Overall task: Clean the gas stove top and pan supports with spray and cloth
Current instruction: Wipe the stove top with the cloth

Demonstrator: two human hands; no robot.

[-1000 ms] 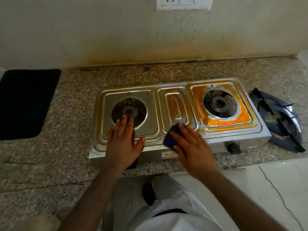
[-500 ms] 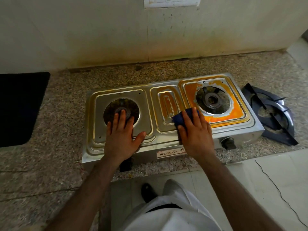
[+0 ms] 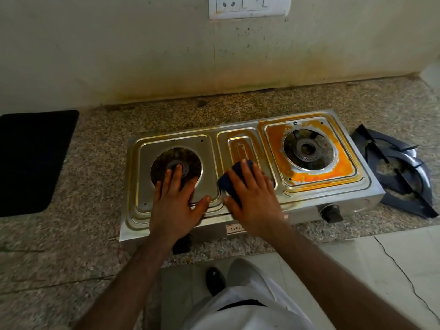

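- Left hand [image 3: 175, 206]: flat, fingers straight, resting on the gas stove [image 3: 321, 198] over its left burner.
- Right hand [image 3: 253, 198]: fingers extended, pressing a dark blue cloth [image 3: 229, 181] onto the stove's centre panel.
- Pan supports [image 3: 400, 172]: stacked on the bench [image 3: 71, 246], right of the right hand.

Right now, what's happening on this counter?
A person is wiping a two-burner steel gas stove. The right hand presses a dark blue cloth on the centre panel, while the left hand lies flat by the left burner, steadying the stove. Orange residue surrounds the right burner. The pan supports lie stacked on the counter to the right.
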